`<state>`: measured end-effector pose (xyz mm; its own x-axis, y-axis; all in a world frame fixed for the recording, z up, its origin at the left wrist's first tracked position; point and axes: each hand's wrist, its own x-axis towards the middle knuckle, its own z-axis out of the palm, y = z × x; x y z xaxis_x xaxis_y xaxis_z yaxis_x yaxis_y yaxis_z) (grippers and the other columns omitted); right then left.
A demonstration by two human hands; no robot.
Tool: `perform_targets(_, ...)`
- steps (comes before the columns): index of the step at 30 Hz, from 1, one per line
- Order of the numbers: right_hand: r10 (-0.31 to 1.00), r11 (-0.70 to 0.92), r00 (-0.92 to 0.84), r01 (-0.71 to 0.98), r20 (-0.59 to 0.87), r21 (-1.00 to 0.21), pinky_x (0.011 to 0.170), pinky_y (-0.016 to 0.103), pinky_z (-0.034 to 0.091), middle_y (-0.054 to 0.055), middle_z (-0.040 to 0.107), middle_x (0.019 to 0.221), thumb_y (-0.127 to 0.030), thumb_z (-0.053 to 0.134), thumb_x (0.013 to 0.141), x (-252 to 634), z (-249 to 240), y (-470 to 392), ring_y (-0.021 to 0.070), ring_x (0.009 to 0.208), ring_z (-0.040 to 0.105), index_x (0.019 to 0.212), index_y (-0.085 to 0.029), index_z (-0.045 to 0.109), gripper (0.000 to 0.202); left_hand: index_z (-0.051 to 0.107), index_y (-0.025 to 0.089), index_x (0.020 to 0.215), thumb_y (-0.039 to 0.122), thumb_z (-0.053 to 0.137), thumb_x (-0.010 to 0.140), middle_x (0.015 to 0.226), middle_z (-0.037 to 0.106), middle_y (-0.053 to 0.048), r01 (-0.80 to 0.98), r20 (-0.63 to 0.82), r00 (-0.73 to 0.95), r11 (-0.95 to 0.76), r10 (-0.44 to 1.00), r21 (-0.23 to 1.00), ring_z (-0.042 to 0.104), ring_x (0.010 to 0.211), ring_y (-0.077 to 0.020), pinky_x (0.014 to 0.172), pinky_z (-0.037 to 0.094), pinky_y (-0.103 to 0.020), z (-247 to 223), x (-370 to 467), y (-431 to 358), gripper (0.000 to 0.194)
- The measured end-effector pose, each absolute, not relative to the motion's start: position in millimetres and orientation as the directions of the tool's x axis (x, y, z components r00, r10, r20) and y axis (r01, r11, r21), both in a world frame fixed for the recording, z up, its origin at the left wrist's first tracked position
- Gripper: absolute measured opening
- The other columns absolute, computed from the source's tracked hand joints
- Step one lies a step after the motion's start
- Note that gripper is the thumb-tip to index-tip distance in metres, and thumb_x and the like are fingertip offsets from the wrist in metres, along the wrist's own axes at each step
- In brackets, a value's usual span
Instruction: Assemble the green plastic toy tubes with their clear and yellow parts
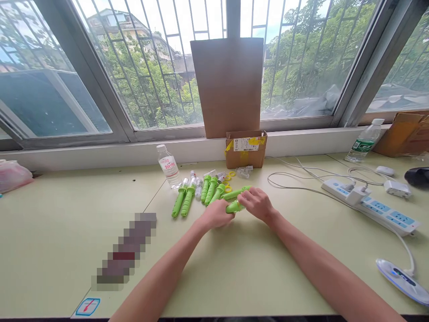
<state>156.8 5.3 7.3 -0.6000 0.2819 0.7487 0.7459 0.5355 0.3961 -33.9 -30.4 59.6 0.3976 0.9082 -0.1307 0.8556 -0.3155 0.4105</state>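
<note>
Both hands meet over the middle of the table around a green plastic tube [234, 206]. My left hand [218, 214] is wrapped round its near part, which the fingers mostly hide. At the other end, the closed fingers of my right hand [257, 203] grip the tube. A second green tube [234, 193] lies just behind, its far end beside my right hand. Left of my hands lie several ribbed green tubes [187, 201], some with clear ends. Several yellow rings [228, 178] and small clear plastic pieces [244, 171] are beyond them.
A water bottle [169, 167] stands behind the tubes, near a small cardboard box [246, 154] and a tall cardboard sheet [231, 85]. To the right are a power strip [378, 210], cables, another bottle [363, 142] and a white oval device [402, 281]. A blurred-out object [125, 250] lies left.
</note>
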Motion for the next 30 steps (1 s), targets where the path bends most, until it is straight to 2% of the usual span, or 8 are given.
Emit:
perform_targets(2,0.194,0.551,-0.623,0.708,0.758,0.442,0.06,0.029,0.024,-0.002,0.055,0.065,-0.006,0.051,0.084,160,8,5,0.014,0.065,0.041,0.083,-0.023,0.058,0.019,0.048,0.018,0.052,0.033,0.052,0.074,0.049,0.052,-0.001,0.744,-0.373,0.525,-0.201,0.765,0.637,0.049,0.045,-0.0139,0.047,0.038,-0.026,63,-37,-30,0.028)
perform_targets(3,0.176,0.554,-0.625,0.701,0.76,0.449,0.059,0.029,0.024,-0.002,0.055,0.064,-0.005,0.051,0.084,161,8,5,0.0137,0.064,0.04,0.083,-0.023,0.058,0.019,0.045,0.018,0.05,0.034,0.053,0.073,0.046,0.048,0.0,0.719,-0.414,0.548,-0.157,0.727,0.677,0.045,0.041,-0.0124,0.044,0.036,-0.026,63,-38,-30,0.029)
perform_targets(5,0.219,0.557,-0.623,0.712,0.751,0.428,0.057,0.029,0.021,-0.001,0.054,0.061,-0.005,0.051,0.08,161,8,5,0.0137,0.061,0.039,0.077,-0.021,0.058,0.018,0.04,0.019,0.049,0.03,0.053,0.071,0.043,0.041,0.002,0.71,-0.371,0.518,-0.147,0.771,0.688,0.039,0.039,-0.0105,0.042,0.031,-0.025,59,-37,-27,0.028)
perform_targets(7,0.351,0.558,-0.617,0.742,0.704,0.372,0.055,0.03,0.019,0.0,0.053,0.059,-0.005,0.051,0.074,160,8,5,0.014,0.059,0.039,0.07,-0.02,0.057,0.016,0.038,0.019,0.051,0.024,0.052,0.067,0.045,0.037,0.003,0.761,-0.225,0.435,-0.222,0.872,0.609,0.036,0.041,-0.0097,0.041,0.024,-0.024,50,-33,-25,0.021)
perform_targets(9,0.502,0.542,-0.597,0.781,0.626,0.31,0.054,0.03,0.016,0.002,0.055,0.06,-0.006,0.053,0.066,159,9,4,0.0143,0.058,0.04,0.066,-0.019,0.056,0.013,0.041,0.019,0.053,0.023,0.05,0.067,0.05,0.041,0.002,0.83,-0.106,0.373,-0.28,0.922,0.483,0.039,0.046,-0.011,0.043,0.022,-0.025,41,-28,-21,0.016)
perform_targets(14,0.712,0.509,-0.547,0.834,0.441,0.214,0.052,0.029,0.015,0.005,0.063,0.066,-0.007,0.053,0.06,156,16,0,0.0159,0.059,0.049,0.072,-0.018,0.059,0.017,0.052,0.019,0.059,0.028,0.048,0.071,0.06,0.055,-0.003,0.919,-0.04,0.312,-0.291,0.949,0.265,0.048,0.051,-0.0138,0.044,0.025,-0.026,26,-24,-16,0.015)
perform_targets(25,0.813,0.481,-0.509,0.861,0.284,0.166,0.05,0.027,0.022,0.004,0.065,0.064,-0.007,0.057,0.06,155,26,-5,0.0167,0.056,0.057,0.072,-0.018,0.057,0.017,0.066,0.019,0.079,0.025,0.045,0.078,0.074,0.068,-0.009,0.947,0.029,0.315,-0.316,0.949,0.056,0.064,0.066,-0.0236,0.055,0.044,-0.03,32,-19,-24,0.021)
perform_targets(30,0.806,0.47,-0.489,0.871,0.335,0.141,0.051,0.027,0.022,0.003,0.064,0.064,-0.006,0.056,0.06,156,19,-2,0.0156,0.055,0.054,0.072,-0.018,0.057,0.017,0.065,0.015,0.089,0.017,0.043,0.082,0.075,0.068,-0.013,0.941,0.099,0.338,-0.336,0.936,-0.034,0.066,0.069,-0.0264,0.061,0.047,-0.033,28,-20,-22,0.024)
